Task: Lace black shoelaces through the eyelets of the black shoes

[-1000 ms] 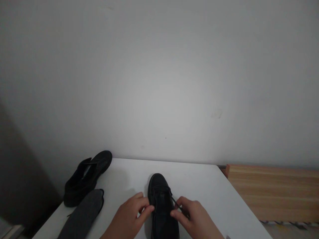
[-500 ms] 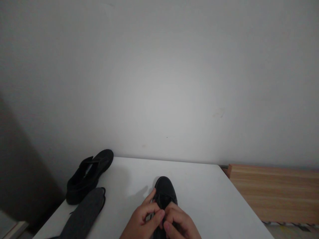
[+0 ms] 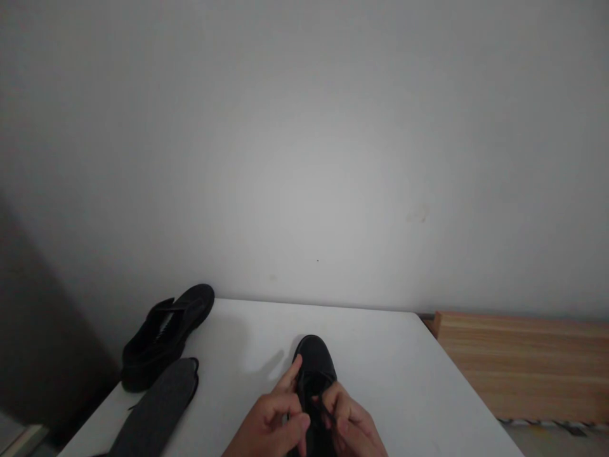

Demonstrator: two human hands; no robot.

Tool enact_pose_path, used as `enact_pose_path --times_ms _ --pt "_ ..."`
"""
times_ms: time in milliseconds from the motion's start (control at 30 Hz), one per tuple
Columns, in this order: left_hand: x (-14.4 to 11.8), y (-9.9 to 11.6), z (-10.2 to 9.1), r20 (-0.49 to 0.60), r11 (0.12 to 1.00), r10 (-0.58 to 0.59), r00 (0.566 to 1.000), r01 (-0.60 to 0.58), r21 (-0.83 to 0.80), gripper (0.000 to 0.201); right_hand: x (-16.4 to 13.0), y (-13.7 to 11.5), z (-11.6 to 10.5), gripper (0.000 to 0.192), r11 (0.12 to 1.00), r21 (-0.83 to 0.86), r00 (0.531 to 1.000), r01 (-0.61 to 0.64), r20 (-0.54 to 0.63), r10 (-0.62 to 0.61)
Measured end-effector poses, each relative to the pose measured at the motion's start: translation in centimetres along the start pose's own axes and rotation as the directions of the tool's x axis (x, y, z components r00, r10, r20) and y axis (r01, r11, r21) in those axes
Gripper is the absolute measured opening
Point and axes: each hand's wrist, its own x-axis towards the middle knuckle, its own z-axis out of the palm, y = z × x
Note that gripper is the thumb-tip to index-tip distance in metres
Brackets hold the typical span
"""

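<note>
A black shoe [image 3: 314,355] rests on the white table, toe pointing away from me, with my hands over its lacing area. My right hand [image 3: 354,422] is closed, pinching a dark shoelace [image 3: 328,416] at the shoe's right side. My left hand [image 3: 273,422] lies along the left side, one finger stretched against the upper near the toe. Its thumb and another finger are pressed together; what they hold, if anything, is hidden. The shoe's heel is out of view.
On the left of the white table [image 3: 394,368] stands a second black shoe [image 3: 155,343], its tongue raised. In front of it lies a dark grey insole-shaped piece [image 3: 155,406] with a black edge. A wooden board [image 3: 518,368] is beyond the table's right edge. A wall [image 3: 309,158] rises behind.
My hands have moved slightly apart over the shoe. The right has shifted a little right, and the dark lace now shows at its fingers. The view has shifted slightly.
</note>
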Motion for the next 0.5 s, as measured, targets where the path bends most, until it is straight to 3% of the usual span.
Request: enact_pose_path --times_ms 133,233,367,500 --pt "0.3 -0.3 -0.2 0.041 1.0 0.004 0.999 -0.004 -0.001 0.036 0.2 0.3 0.6 0.043 0.997 0.07 1.0 0.01 -0.019 -0.009" --pt "0.3 -0.1 -0.2 0.052 0.999 0.011 0.999 -0.013 0.039 0.043 0.5 -0.6 0.6 0.044 1.0 -0.006 1.0 -0.006 0.009 0.006" --pt "-0.5 1.1 -0.4 -0.064 0.996 0.028 0.998 -0.022 0.085 0.045 0.6 -3.0 0.5 0.044 0.961 -0.277 0.996 -0.008 0.081 0.031" --pt "-1.8 3.8 -1.3 -0.21 0.982 0.038 0.977 0.002 0.188 0.043 0.1 -5.2 1.4 0.044 0.911 -0.375 0.983 -0.169 0.001 0.183"
